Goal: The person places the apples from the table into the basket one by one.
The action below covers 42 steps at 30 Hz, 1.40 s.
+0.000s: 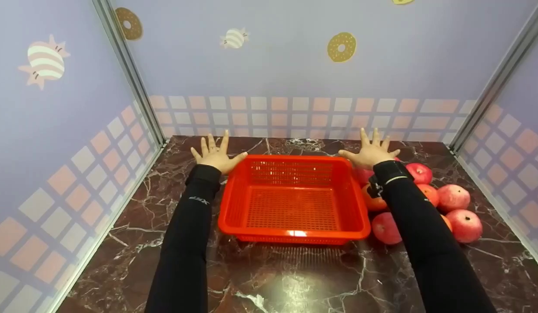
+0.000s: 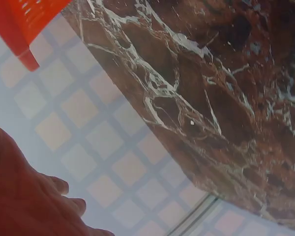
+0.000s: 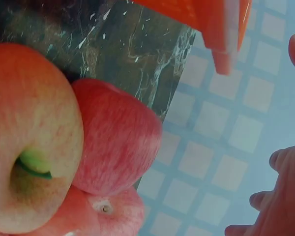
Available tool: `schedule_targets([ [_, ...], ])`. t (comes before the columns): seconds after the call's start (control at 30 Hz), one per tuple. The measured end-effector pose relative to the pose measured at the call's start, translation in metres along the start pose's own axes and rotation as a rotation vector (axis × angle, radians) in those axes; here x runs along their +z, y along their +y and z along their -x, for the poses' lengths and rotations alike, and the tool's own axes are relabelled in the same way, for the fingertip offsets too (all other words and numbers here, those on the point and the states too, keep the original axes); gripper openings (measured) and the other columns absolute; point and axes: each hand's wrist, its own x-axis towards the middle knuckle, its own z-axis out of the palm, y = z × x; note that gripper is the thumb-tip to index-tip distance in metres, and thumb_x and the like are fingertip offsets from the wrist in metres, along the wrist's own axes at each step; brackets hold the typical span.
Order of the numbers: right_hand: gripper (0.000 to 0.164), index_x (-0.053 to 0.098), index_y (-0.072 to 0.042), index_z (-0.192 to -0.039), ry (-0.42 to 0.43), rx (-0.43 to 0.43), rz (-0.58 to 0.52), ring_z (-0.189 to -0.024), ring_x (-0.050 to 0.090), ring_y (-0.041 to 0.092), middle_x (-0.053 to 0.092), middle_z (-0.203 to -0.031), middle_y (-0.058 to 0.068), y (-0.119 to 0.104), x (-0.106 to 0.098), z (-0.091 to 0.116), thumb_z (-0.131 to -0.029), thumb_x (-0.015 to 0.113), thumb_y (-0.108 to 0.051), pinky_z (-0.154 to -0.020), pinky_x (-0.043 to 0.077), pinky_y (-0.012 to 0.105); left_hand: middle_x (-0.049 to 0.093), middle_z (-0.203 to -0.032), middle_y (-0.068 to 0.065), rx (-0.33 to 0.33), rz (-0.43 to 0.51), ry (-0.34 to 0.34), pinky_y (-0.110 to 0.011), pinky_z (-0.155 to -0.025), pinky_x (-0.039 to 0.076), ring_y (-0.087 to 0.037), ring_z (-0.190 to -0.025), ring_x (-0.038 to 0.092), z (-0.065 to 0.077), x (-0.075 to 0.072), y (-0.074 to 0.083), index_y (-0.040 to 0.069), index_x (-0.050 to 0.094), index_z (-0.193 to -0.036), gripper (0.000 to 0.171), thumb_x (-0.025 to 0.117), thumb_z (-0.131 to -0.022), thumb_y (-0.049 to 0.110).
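An orange-red plastic basket [image 1: 295, 237] with slotted walls stands on the marbled tabletop between my arms, with nothing in it. My left hand [image 1: 217, 157] is spread by the basket's far left corner, its thumb near the rim; whether it touches cannot be told. Spread likewise, my right hand [image 1: 371, 154] is beyond the far right corner, above the apples. In the right wrist view its fingers are straight, and a large apple [image 3: 39, 132] and a redder apple [image 3: 115, 137] lie below. Neither hand holds anything.
Several apples [image 1: 466, 226] cluster right of the basket, partly hidden under my right sleeve, with orange fruit [image 1: 375, 200] among them. Patterned panels [image 1: 277, 65] enclose the table at the back and both sides. Dark marbled tabletop [image 1: 290, 278] extends in front of the basket.
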Motion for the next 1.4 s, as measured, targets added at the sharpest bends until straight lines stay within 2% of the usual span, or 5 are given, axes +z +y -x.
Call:
schedule_targets([
  [0.37, 0.114, -0.009, -0.016, -0.166, -0.044, -0.067, -0.057, -0.151, -0.012, 0.061, -0.018, -0.168, 0.028, -0.002, 0.002, 0.014, -0.089, 0.040, -0.085, -0.111, 0.004, 0.088, -0.016, -0.168, -0.029, -0.005, 0.194, -0.116, -0.077, -0.121, -0.006, -0.052, -0.156, -0.014, 0.021, -0.006, 0.002, 0.027, -0.017, -0.164, 0.099, 0.032, -0.095, 0.079],
  [0.7, 0.106, -0.001, -0.003, -0.165, -0.065, -0.140, -0.099, -0.150, -0.002, 0.064, -0.005, -0.168, 0.034, 0.005, 0.008, 0.028, -0.097, 0.032, -0.078, -0.123, 0.003, 0.073, 0.000, -0.170, -0.027, 0.066, 0.484, -0.284, -0.058, -0.130, 0.011, -0.044, -0.159, 0.004, 0.029, 0.006, -0.006, 0.009, -0.032, -0.157, 0.095, 0.019, -0.103, 0.068],
  [0.9, 0.099, 0.010, 0.003, -0.163, -0.057, -0.196, -0.145, -0.152, 0.012, 0.058, 0.009, -0.166, 0.036, 0.007, 0.011, 0.048, -0.101, 0.031, -0.071, -0.125, 0.013, 0.070, -0.015, -0.171, -0.021, 0.019, 0.665, -0.340, -0.049, -0.126, 0.032, -0.039, -0.159, 0.013, 0.046, 0.016, -0.005, 0.009, -0.025, -0.160, 0.094, 0.021, -0.103, 0.069],
  [1.13, 0.085, 0.021, 0.005, -0.161, 0.006, -0.243, -0.226, -0.148, 0.036, 0.049, 0.033, -0.161, 0.032, 0.011, 0.015, 0.075, -0.107, 0.034, -0.059, -0.123, 0.027, 0.064, 0.006, -0.172, -0.022, 0.010, 0.817, -0.333, -0.051, -0.121, 0.040, -0.041, -0.150, 0.036, 0.066, 0.024, -0.007, 0.005, -0.007, -0.164, 0.087, 0.030, -0.107, 0.059],
  [1.4, 0.077, 0.030, 0.007, -0.157, 0.039, -0.252, -0.293, -0.135, 0.051, 0.051, 0.050, -0.147, 0.036, 0.012, 0.026, 0.104, -0.108, 0.040, -0.052, -0.118, 0.036, 0.065, 0.037, -0.158, -0.031, 0.090, 1.024, -0.395, -0.053, -0.106, 0.053, -0.048, -0.138, 0.050, 0.085, 0.032, -0.014, 0.008, 0.005, -0.166, 0.073, 0.034, -0.110, 0.046],
])
